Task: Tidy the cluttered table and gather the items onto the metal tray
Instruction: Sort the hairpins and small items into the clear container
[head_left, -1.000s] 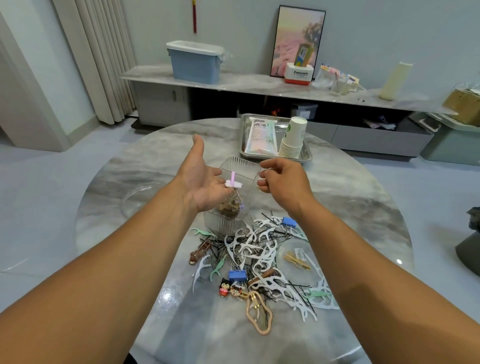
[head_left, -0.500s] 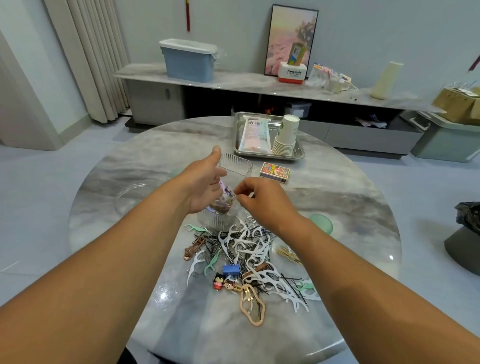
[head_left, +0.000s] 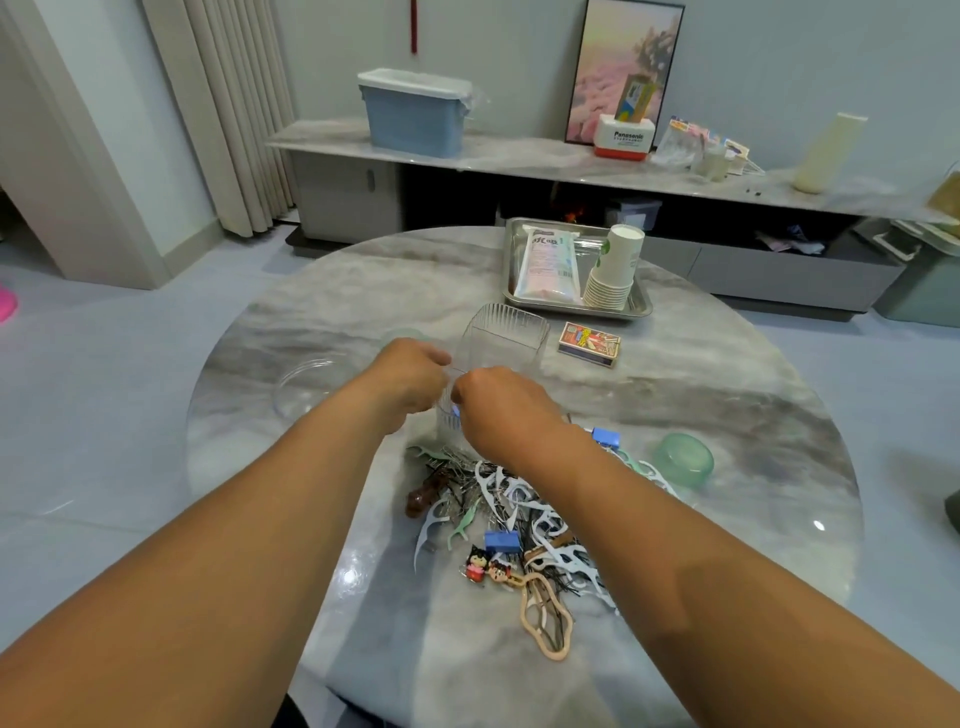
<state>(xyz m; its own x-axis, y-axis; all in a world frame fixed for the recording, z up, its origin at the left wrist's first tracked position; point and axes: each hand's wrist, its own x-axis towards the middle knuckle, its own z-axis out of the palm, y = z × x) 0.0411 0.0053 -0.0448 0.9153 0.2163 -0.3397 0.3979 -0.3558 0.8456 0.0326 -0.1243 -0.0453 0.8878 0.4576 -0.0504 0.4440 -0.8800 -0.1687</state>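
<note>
My left hand (head_left: 410, 374) and my right hand (head_left: 498, 410) meet at the lower left side of a clear ribbed container (head_left: 506, 338) on the marble table (head_left: 727, 395). My right fingertips pinch a small blue piece (head_left: 456, 413). My left fingers are curled against the container wall; what they hold is hidden. Below the hands lies a pile of floss picks and hairpins (head_left: 519, 514) with a blue binder clip (head_left: 501, 541), two doll charms (head_left: 485, 566) and a beige hair clip (head_left: 545, 618). The metal tray (head_left: 571, 310) at the far edge carries a packet (head_left: 550, 260) and stacked paper cups (head_left: 615, 270).
A matchbox (head_left: 589, 344) lies between the container and the tray. A green lid (head_left: 683, 460) sits right of the pile, with a second blue clip (head_left: 605, 436) near my right wrist. A clear dish (head_left: 306, 384) rests at the table's left. A brown hair clip (head_left: 428, 493) lies left of the pile.
My left hand has turned from palm up to knuckles up and curled. Both hands have dropped lower along the container's side and closed together; the pink piece on my left palm is gone from sight.
</note>
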